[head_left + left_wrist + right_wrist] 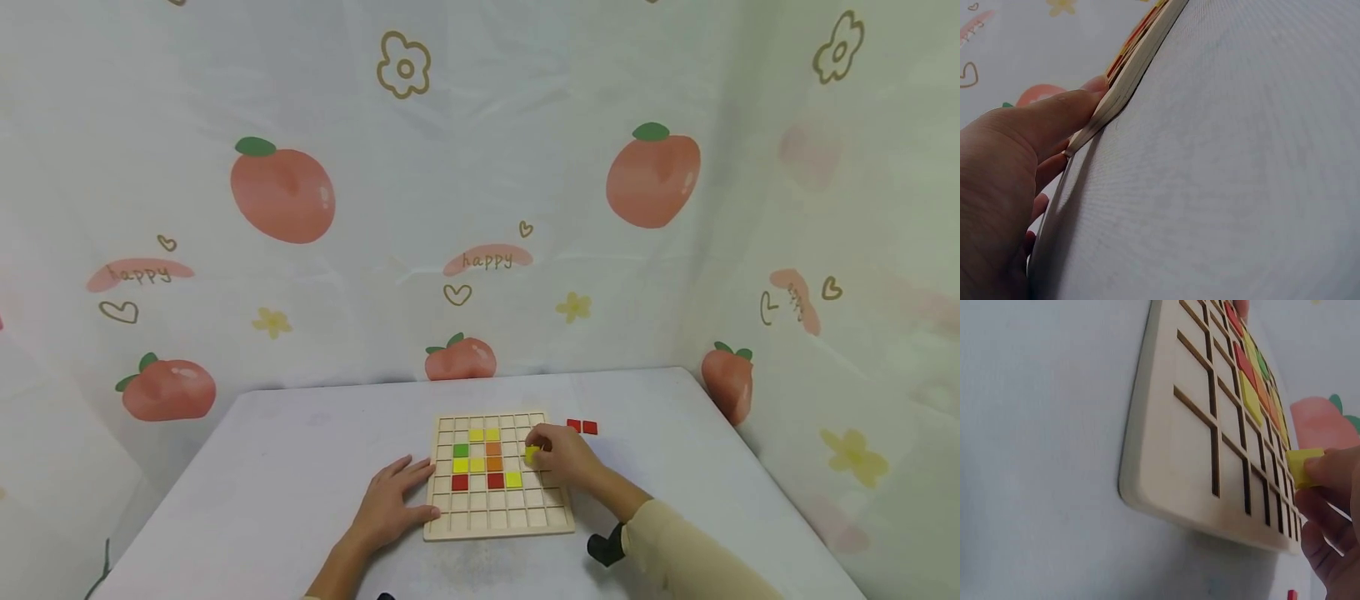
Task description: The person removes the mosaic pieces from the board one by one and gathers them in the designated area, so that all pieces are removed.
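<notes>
Yellow is the small tile [1297, 465] that the right hand [567, 456] pinches between its thumb and a finger, over the right part of the wooden board [517, 519]. The left hand [390, 504] does not grab anything; its fingers stretch out to the left side of the board, and its thumb rests at the near left corner. The board lies on the white table [315, 467]. In its little boxes sit a green tile [461, 451], two orange tiles [493, 463], two red tiles [460, 482] and five yellow tiles [513, 480]. Two more red tiles [590, 427] lie on the table, just past the right side of the board. To set the small tile down well, I think it helps to hold it by its edges, line its sides up with a box, and lower it flat so no corner catches. The left hand should press softly, because a board that slides could spoil the fit. Some parts are hard to see. The right hand covers some of the board, so I can't tell which box is right under the small tile, or if it touches the wood. One red tile off the board is partly behind that hand. From the left wrist, the board runs off the top, and its tiles look like thin, dark strips.
</notes>
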